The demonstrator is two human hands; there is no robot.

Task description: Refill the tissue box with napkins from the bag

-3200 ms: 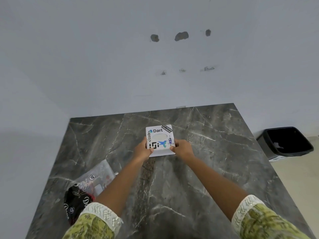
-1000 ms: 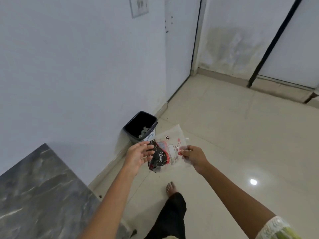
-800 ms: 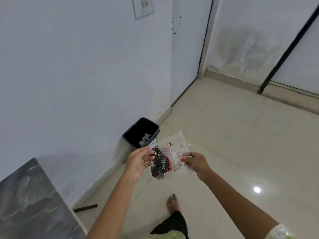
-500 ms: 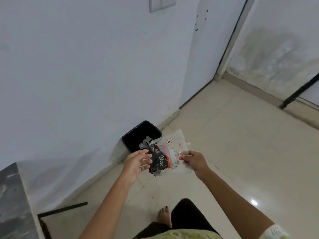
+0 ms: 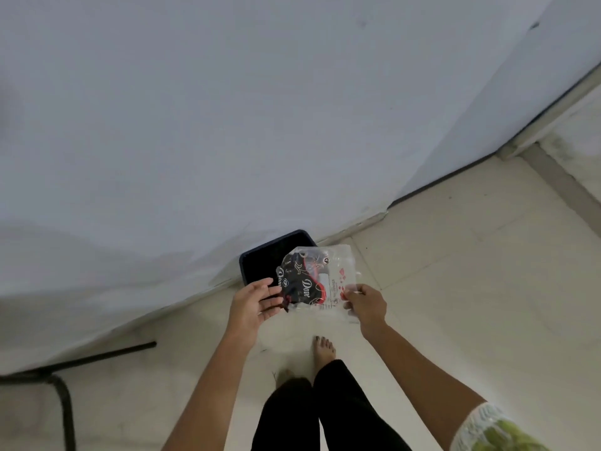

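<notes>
A clear plastic napkin bag (image 5: 320, 281) with a black and red printed end hangs in the air over the floor, partly in front of a black bin (image 5: 260, 265). My right hand (image 5: 366, 304) pinches the bag's right edge. My left hand (image 5: 257, 302) is spread, palm up, with its fingertips against the bag's dark left end. The bag looks flat. The tissue box is out of view.
The black bin stands on the tiled floor against the white wall (image 5: 227, 125). A black metal table leg (image 5: 61, 392) is at the lower left. My bare feet (image 5: 322, 351) stand right behind the bin. Pale tiles stretch to the right.
I have walked from the marble table to the bin. The view has tilted down and the bin is now close. The bag, held in both hands, now hangs over the bin's near edge.
</notes>
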